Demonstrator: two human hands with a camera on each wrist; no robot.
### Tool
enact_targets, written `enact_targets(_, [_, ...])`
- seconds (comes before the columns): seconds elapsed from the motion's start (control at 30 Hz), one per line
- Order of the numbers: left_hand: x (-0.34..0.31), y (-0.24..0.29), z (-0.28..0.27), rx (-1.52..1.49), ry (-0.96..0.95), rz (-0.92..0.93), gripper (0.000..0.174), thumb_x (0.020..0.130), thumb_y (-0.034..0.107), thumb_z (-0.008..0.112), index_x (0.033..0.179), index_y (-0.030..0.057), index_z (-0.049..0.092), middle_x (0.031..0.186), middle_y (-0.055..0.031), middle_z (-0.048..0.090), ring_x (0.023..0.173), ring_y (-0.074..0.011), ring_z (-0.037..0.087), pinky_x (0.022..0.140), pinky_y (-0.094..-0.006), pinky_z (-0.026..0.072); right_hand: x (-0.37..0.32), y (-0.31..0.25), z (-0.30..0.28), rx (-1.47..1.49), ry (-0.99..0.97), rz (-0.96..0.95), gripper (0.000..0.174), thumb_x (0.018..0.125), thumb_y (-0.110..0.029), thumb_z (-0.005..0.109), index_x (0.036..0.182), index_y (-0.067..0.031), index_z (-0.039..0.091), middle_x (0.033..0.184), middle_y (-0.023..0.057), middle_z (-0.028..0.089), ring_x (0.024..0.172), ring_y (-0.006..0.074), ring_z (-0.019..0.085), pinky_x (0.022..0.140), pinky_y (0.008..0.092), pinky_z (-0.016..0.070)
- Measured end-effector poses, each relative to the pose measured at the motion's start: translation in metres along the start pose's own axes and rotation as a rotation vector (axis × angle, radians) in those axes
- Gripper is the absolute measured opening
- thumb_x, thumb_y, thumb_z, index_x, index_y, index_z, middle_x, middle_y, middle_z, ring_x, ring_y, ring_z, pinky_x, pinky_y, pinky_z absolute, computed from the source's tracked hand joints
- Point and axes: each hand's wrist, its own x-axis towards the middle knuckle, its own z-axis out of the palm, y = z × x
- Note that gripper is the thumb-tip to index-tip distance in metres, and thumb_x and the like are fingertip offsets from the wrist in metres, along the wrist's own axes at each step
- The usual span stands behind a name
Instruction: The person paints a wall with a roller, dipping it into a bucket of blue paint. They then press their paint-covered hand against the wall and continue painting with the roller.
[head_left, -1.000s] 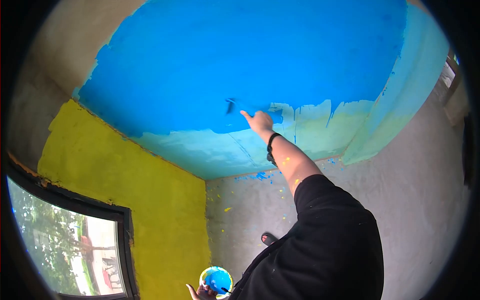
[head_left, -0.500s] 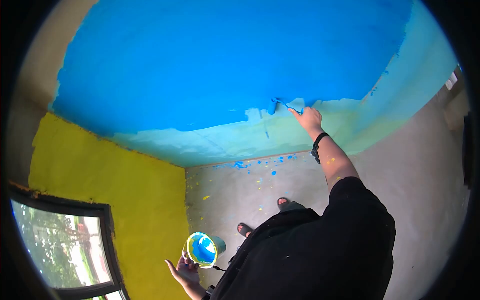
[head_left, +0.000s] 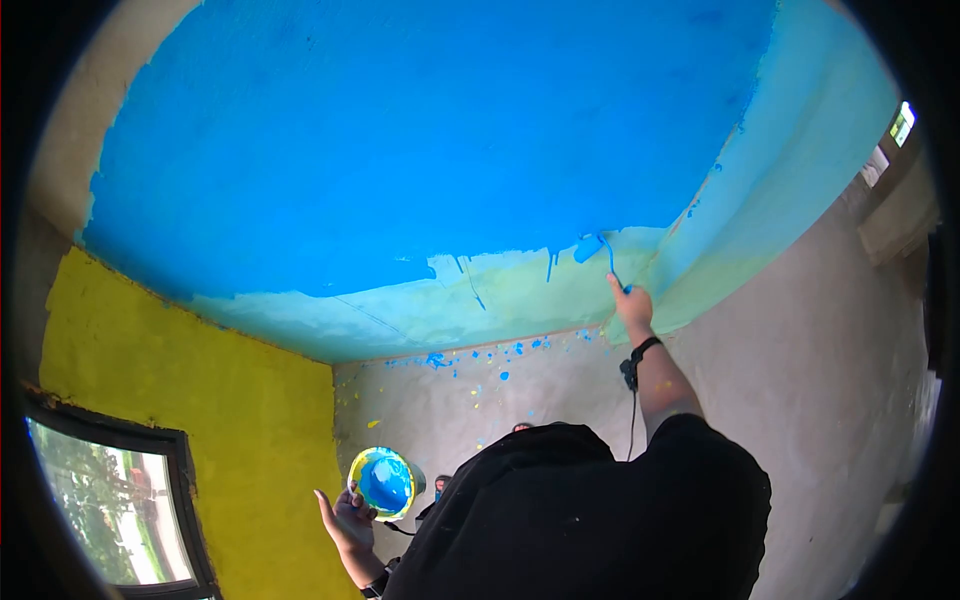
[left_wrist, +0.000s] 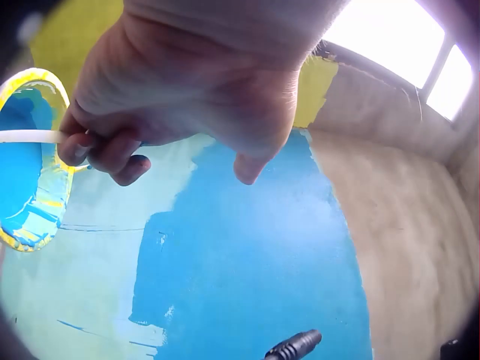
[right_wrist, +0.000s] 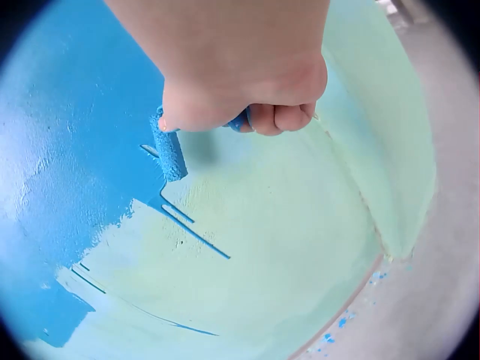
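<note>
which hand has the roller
The right hand: raised to the ceiling, it grips the roller. The left hand is down low and holds the paint pot instead.

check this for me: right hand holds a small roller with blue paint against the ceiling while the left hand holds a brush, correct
Not quite. The left hand holds no brush: it grips a yellow-rimmed paint bucket by its thin handle, as the left wrist view shows. The rest stands: the right hand holds a small roller with blue paint against the ceiling.
</note>
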Motion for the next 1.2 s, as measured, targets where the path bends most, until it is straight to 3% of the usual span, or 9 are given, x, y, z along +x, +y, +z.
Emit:
enact_targets(0.17, [0.012, -0.006, 0.009, 0.084, -0.07, -0.035, 0.081, 0.09, 0.082, 0.046, 0.109, 0.005, 0.058, 0.074, 0.0021, 0.045, 0.06, -0.0111, 0.038, 0.062, -0.0283, 0.034, -0.067, 0.053, 0.042, 0.303, 0.019, -0.003, 0.063, 0.082, -0.055, 0.079, 0.065, 0.0042, 0.064, 0.063, 0.0197, 0.066, 0.059, 0.0365, 0.064, 0.062, 0.0505, 0.0473])
enact_targets(0.27, [0.011, -0.002, 0.013, 0.124, -0.081, -0.046, 0.081, 0.089, 0.083, 0.046, 0.108, 0.0049, 0.058, 0.074, 0.0018, 0.046, 0.06, -0.0115, 0.039, 0.062, -0.0292, 0.0346, -0.103, 0.076, 0.065, 0.326, 0.068, -0.01, 0.067, 0.08, -0.06, 0.078, 0.06, 0.0016, 0.06, 0.059, 0.0205, 0.063, 0.058, 0.0394, 0.064, 0.057, 0.0504, 0.0462])
enact_targets(0.33, [0.014, 0.002, 0.009, 0.136, -0.12, -0.08, 0.081, 0.09, 0.082, 0.047, 0.108, 0.0047, 0.058, 0.074, 0.0019, 0.046, 0.06, -0.0113, 0.039, 0.061, -0.0289, 0.0342, -0.127, 0.067, 0.061, 0.27, -0.056, 0.161, 0.067, 0.082, -0.058, 0.078, 0.058, 0.0013, 0.059, 0.057, 0.0187, 0.062, 0.056, 0.0343, 0.063, 0.057, 0.0481, 0.0459])
enact_targets(0.4, [0.018, 0.008, 0.007, 0.137, -0.145, -0.102, 0.08, 0.09, 0.081, 0.047, 0.109, 0.0046, 0.058, 0.074, 0.0023, 0.045, 0.06, -0.0112, 0.038, 0.061, -0.0282, 0.0334, -0.138, 0.054, 0.06, 0.352, -0.067, 0.143, 0.068, 0.084, -0.059, 0.076, 0.058, 0.0014, 0.058, 0.056, 0.0176, 0.061, 0.053, 0.0313, 0.061, 0.056, 0.0472, 0.0448])
enact_targets(0.57, [0.023, 0.013, 0.009, 0.161, -0.17, -0.094, 0.08, 0.092, 0.08, 0.045, 0.112, 0.0032, 0.057, 0.074, 0.0023, 0.044, 0.061, -0.0107, 0.037, 0.061, -0.028, 0.0317, -0.124, -0.029, 0.035, 0.713, 0.012, 0.041, 0.073, 0.098, -0.058, 0.06, 0.058, 0.0023, 0.052, 0.051, 0.015, 0.049, 0.052, 0.0245, 0.048, 0.056, 0.0458, 0.0393])
enact_targets(0.77, [0.017, 0.023, 0.007, 0.183, -0.161, -0.073, 0.083, 0.092, 0.082, 0.042, 0.113, 0.0027, 0.057, 0.075, 0.0018, 0.044, 0.061, -0.0114, 0.037, 0.062, -0.0285, 0.0323, -0.06, -0.128, 0.024, 0.772, -0.215, -0.03, 0.082, 0.1, -0.07, 0.042, 0.061, 0.0022, 0.048, 0.055, 0.0132, 0.048, 0.055, 0.0242, 0.044, 0.056, 0.0457, 0.0362])
enact_targets(1.0, [0.015, 0.027, -0.009, 0.163, -0.095, -0.093, 0.088, 0.089, 0.086, 0.04, 0.109, 0.0021, 0.059, 0.073, 0.0011, 0.046, 0.058, -0.0125, 0.038, 0.061, -0.0283, 0.0324, -0.039, -0.268, -0.002, 1.038, -0.321, -0.262, 0.071, 0.1, -0.059, 0.055, 0.06, -0.001, 0.047, 0.055, 0.0066, 0.043, 0.058, 0.0134, 0.04, 0.053, 0.042, 0.0333])
enact_targets(1.1, [0.01, 0.023, -0.017, 0.114, -0.028, -0.093, 0.091, 0.087, 0.087, 0.04, 0.107, 0.0014, 0.06, 0.072, 0.0003, 0.048, 0.057, -0.0138, 0.039, 0.06, -0.0283, 0.0319, -0.037, -0.283, -0.006, 0.969, -0.428, -0.2, 0.069, 0.1, -0.057, 0.056, 0.062, -0.0005, 0.048, 0.055, 0.0064, 0.043, 0.056, 0.0132, 0.039, 0.052, 0.042, 0.0321])
enact_targets(1.2, [0.006, 0.019, -0.023, 0.085, 0.019, -0.118, 0.09, 0.087, 0.088, 0.039, 0.106, 0.0017, 0.06, 0.071, 0.0002, 0.048, 0.057, -0.0139, 0.039, 0.06, -0.0287, 0.032, -0.045, -0.277, -0.002, 0.883, -0.267, -0.365, 0.067, 0.1, -0.056, 0.058, 0.064, -0.0001, 0.049, 0.054, 0.006, 0.043, 0.054, 0.0141, 0.039, 0.051, 0.0425, 0.0319])
